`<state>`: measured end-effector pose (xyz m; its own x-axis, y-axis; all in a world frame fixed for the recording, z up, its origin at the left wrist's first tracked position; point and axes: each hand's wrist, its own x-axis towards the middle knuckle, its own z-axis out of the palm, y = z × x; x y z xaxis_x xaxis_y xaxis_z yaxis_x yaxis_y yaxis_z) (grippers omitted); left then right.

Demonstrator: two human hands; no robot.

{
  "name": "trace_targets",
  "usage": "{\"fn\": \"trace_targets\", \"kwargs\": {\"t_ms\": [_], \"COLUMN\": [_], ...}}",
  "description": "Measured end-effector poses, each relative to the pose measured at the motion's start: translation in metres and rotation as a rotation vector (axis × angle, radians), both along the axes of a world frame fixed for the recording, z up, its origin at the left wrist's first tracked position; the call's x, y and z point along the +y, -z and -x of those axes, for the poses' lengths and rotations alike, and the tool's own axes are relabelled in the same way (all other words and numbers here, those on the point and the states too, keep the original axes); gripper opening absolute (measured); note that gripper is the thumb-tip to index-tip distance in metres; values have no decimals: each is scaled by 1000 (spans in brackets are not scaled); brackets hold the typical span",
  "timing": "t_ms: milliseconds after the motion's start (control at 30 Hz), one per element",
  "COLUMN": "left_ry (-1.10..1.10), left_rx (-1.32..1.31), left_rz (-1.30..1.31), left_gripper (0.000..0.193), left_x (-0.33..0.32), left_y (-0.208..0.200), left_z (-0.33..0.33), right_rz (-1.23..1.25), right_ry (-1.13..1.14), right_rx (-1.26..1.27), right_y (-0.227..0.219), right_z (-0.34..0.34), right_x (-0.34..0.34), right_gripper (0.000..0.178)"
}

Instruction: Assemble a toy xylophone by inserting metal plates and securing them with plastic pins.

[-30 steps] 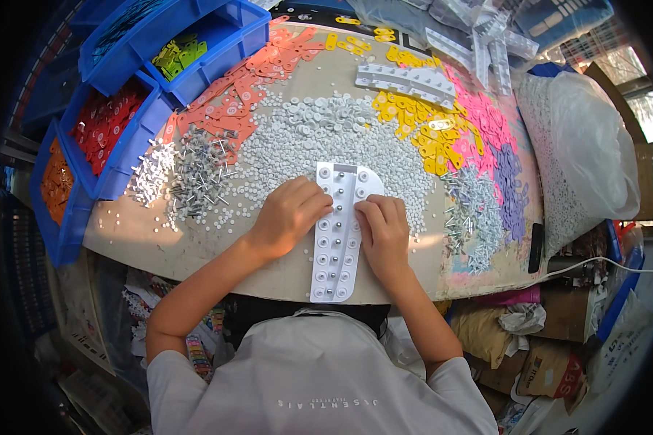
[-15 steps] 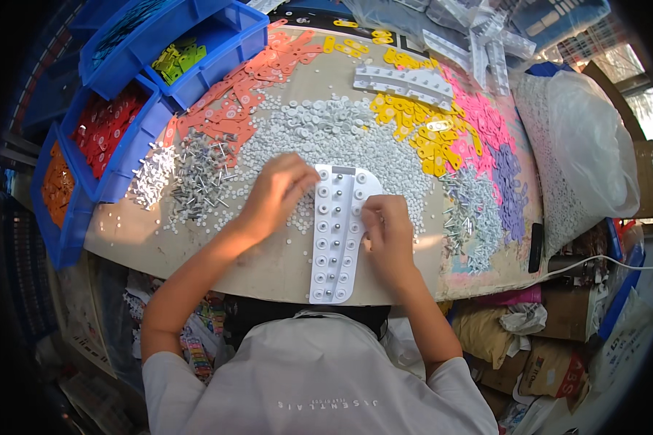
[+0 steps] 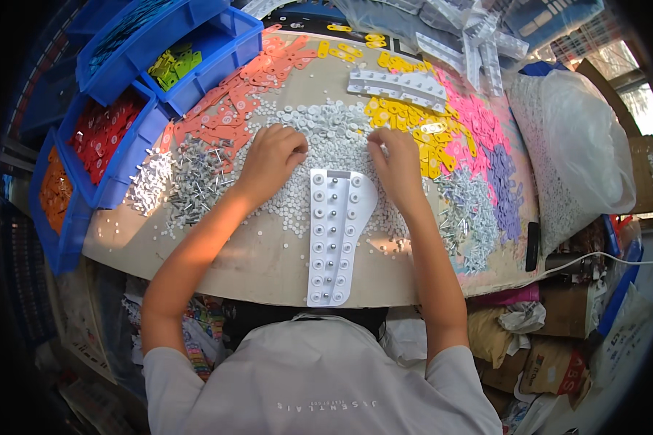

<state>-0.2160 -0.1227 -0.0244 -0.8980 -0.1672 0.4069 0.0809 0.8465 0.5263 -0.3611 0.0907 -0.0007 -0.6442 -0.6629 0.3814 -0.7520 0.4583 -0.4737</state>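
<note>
A white plastic jig point(image 3: 331, 235) lies lengthwise in front of me. White round caps sit along both its sides, with a row of metal pins down its middle groove. Beyond it spreads a heap of small white round caps point(image 3: 330, 134). My left hand point(image 3: 274, 161) is at the left part of this heap, its fingers curled and pressed together. At the right part, my right hand point(image 3: 397, 161) has thumb and fingers drawn together in a pinch. Whatever either hand holds is too small or hidden to make out. Neither hand touches the jig.
Blue bins point(image 3: 116, 156) with coloured pieces stand at the left. Around the caps lie metal pins point(image 3: 199, 174), orange strips point(image 3: 221, 109), yellow strips point(image 3: 406, 116), pink strips point(image 3: 479, 119) and purple strips point(image 3: 502, 192). Another white jig point(image 3: 397, 88) lies farther back. A clear bag point(image 3: 573, 145) stands at right.
Both hands have left the jig's sides and moved away from me to the cap heap. My left hand has shifted slightly left, and the right hand has risen past the jig's far end.
</note>
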Motion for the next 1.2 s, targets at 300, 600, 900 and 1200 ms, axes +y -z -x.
{"fn": "trace_targets", "kwargs": {"t_ms": [300,600,900,1200], "left_ry": [-25,190,225,112], "left_rx": [37,-137,-120,5], "left_rz": [-189,-433,-400,-193], "left_gripper": [13,11,9,11], "left_x": [20,53,69,76], "left_y": [-36,-39,-15,-11], "left_z": [-42,-70,-75,-78], "right_rz": [-56,-3,100,-24], "right_ry": [-61,-57,-106,-143], "right_rx": [65,10,-382,-546], "right_y": [20,12,-42,-26], "right_z": [16,5,-76,-105], "right_x": [-39,-26,44,62], "right_gripper": [11,8,9,12]}}
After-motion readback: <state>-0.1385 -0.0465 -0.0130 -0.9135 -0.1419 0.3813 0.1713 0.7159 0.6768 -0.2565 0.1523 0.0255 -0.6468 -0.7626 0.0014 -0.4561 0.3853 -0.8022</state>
